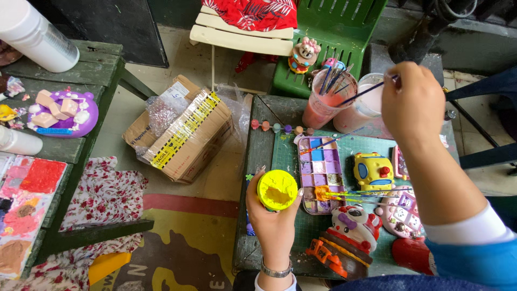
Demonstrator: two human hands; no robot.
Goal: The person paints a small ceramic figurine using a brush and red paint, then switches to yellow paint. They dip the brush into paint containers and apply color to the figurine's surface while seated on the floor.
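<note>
Head view, from the left edge: we see a dark green bench point(91, 70) carrying a white bottle point(35, 33) in the upper left of the frame, a purple figurine point(62, 114) below it and a paint-smeared palette point(27, 207) at the lower left. Toward the middle, a taped cardboard box point(186, 132) sits on the floor, with a cream slatted chair point(239, 33) above it. At lower centre, our left hand point(273, 218) is closed around a round yellow-painted piece point(277, 189), holding it up over the left edge of the small green table point(258, 156). Just right of it lies a tray of purple and blue paint wells point(319, 172), then a yellow toy-car figurine point(373, 171) and, lower, a white and red bear-like figurine point(350, 234). In the upper right, our right hand point(412, 102) grips a thin brush point(363, 92) whose tip reaches over a clear cup of cloudy water point(362, 110), beside a pink cup point(326, 99) crowded with brushes.
</note>
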